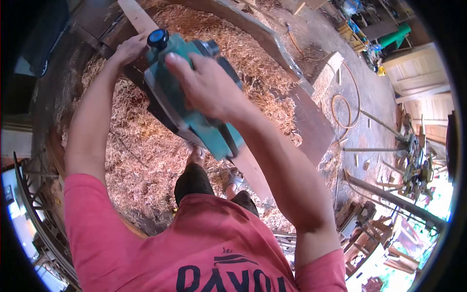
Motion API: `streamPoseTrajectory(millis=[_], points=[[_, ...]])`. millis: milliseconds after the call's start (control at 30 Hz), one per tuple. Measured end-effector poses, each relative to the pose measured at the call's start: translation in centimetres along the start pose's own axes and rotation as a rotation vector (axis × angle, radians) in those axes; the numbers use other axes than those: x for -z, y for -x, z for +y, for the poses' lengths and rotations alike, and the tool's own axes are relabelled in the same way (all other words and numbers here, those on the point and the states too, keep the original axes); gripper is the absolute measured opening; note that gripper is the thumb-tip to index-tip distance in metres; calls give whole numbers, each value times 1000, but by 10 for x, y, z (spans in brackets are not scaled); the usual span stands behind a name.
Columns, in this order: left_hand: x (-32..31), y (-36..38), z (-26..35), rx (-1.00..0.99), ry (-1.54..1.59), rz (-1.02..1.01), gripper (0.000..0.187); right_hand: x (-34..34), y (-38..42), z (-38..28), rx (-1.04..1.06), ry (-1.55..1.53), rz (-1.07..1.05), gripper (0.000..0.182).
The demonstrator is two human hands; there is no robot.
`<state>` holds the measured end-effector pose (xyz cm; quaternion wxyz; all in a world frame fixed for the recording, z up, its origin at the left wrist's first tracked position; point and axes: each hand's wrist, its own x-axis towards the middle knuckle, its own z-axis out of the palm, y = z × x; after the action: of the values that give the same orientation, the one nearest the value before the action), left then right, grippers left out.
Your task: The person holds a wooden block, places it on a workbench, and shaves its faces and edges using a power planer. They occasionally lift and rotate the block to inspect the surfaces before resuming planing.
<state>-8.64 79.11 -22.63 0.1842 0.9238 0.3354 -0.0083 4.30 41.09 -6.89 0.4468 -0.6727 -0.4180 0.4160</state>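
Observation:
A teal electric planer (177, 104) rests on a narrow wooden plank (138, 19) that runs from the upper left down toward my legs. My right hand (204, 82) is closed over the planer's top handle. Beside the black front knob (158, 38) of the planer, my left hand (129, 48) lies on the plank; the tool partly hides its fingers. The lower part of the plank (255, 175) shows again under my right forearm.
Thick wood shavings (141, 160) cover the floor around my feet. A wide dark board (311, 121) and a long beam (253, 27) lie to the right. An orange cord (345, 104) loops on the ground. Timber frames and machinery (413, 165) stand at the right.

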Motion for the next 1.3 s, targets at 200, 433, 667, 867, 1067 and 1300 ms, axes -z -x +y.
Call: streamPoseTrajectory(millis=[200, 433, 667, 867, 1067, 1300], points=[[16, 44, 79, 198, -282, 16, 100, 48, 191, 30, -134, 40, -113, 57], [9, 43, 64, 175, -255, 81, 101, 89, 405, 77, -354, 47, -148, 61], [4, 51, 67, 75, -284, 176, 96, 79, 355, 62, -317, 32, -148, 61], [-3, 48, 53, 8, -276, 274, 90, 55, 232, 36, -269, 70, -161, 50], [7, 41, 46, -1, -148, 188, 55, 7, 30, -13, -102, 74, 2, 48], [17, 13, -6, 164, 298, -11, 68, -9, -52, -7, 37, 14, 22, 64]])
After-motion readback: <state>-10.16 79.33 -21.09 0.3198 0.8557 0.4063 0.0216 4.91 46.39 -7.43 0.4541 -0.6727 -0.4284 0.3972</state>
